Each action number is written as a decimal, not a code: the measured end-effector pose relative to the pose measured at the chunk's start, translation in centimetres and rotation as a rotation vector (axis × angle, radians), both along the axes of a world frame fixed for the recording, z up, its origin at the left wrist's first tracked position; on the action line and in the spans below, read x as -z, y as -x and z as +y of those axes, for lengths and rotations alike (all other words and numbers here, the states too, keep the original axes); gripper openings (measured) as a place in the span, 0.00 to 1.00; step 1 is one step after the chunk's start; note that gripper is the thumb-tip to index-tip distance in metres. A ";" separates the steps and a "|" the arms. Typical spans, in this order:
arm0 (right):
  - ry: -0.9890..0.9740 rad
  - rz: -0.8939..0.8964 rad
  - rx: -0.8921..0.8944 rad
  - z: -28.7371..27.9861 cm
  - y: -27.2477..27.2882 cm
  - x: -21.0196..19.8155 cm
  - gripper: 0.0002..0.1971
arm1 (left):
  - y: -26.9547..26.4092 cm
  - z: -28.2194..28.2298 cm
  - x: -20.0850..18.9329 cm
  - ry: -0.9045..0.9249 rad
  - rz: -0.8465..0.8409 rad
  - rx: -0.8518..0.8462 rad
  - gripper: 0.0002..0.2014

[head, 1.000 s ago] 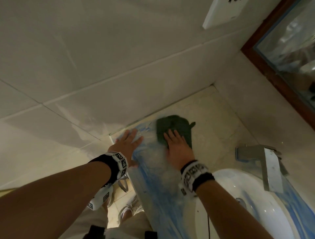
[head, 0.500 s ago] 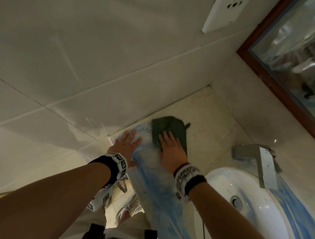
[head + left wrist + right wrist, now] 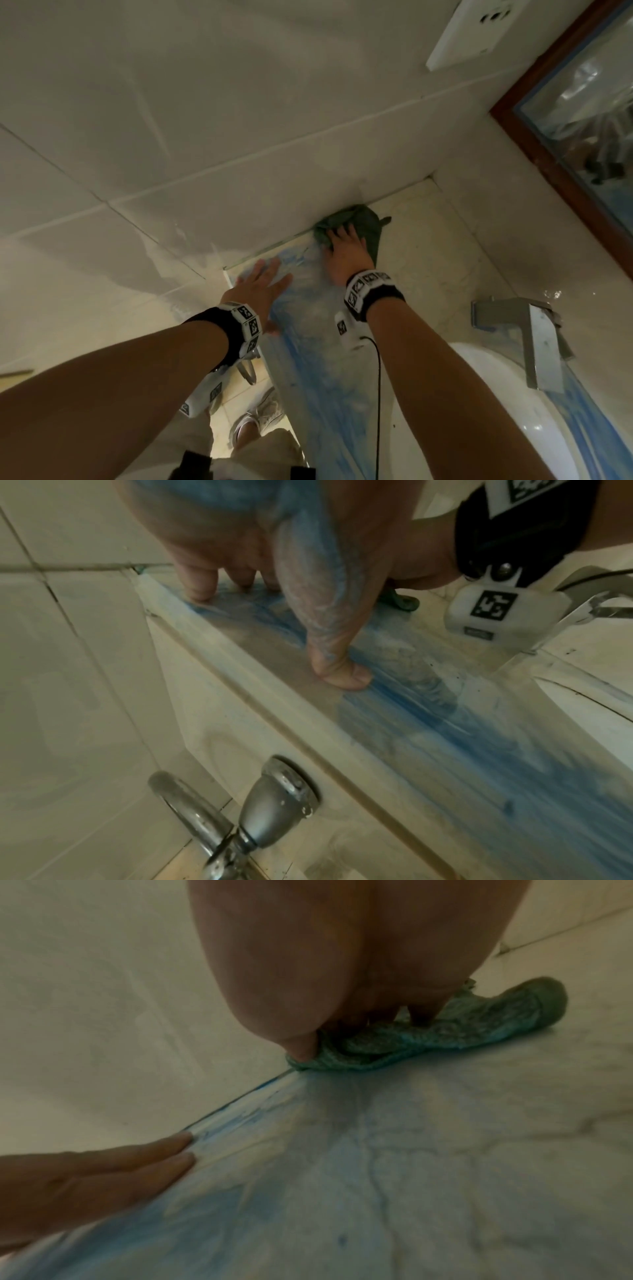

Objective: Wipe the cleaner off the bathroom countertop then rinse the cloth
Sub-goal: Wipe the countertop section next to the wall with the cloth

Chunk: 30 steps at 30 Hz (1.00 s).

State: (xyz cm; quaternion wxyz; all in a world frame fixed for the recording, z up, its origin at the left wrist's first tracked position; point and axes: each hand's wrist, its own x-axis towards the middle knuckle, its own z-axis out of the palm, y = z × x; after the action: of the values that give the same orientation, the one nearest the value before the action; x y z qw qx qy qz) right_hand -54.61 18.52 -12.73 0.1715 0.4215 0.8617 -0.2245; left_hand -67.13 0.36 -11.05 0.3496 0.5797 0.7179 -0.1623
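Note:
A dark green cloth (image 3: pixel 363 219) lies bunched where the beige marble countertop (image 3: pixel 428 260) meets the tiled side wall. My right hand (image 3: pixel 342 246) presses down on it with spread fingers. In the right wrist view the thumb pushes on the near edge of the cloth (image 3: pixel 445 1031). Blue cleaner (image 3: pixel 308 359) is smeared in streaks along the counter's front strip. My left hand (image 3: pixel 263 284) rests flat and open on that wet strip near the counter's left end. In the left wrist view its thumb and fingertips touch the blue streaks (image 3: pixel 428 723).
A white basin (image 3: pixel 534 428) with a square metal faucet (image 3: pixel 537 342) sits to the right. More blue smears run beside the basin. A wood-framed mirror (image 3: pixel 589 113) and a wall socket (image 3: pixel 472 31) are above. A metal handle (image 3: pixel 274 799) sticks out below the counter's edge.
My right hand has pushed the cloth away from me, up to the wall joint, where it has bunched. My left hand has stayed in place on the counter.

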 end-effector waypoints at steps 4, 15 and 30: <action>-0.008 -0.006 -0.039 -1.8 -0.5 -0.4 0.28 | -0.1 0.1 -0.2 0.011 0.003 -0.002 0.56; 0.026 -0.059 -0.109 -11.1 -10.4 -1.2 0.34 | 0.2 0.0 0.1 0.004 -0.023 0.008 0.55; -0.011 0.031 -0.086 -3.4 0.0 -0.3 0.28 | 0.1 0.0 0.5 -0.009 0.024 0.016 0.56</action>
State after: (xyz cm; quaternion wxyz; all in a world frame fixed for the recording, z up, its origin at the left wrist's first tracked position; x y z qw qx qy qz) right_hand -54.63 15.09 -12.46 0.1655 0.3814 0.8828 -0.2186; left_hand -67.25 0.36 -11.51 0.3368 0.5849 0.7183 -0.1688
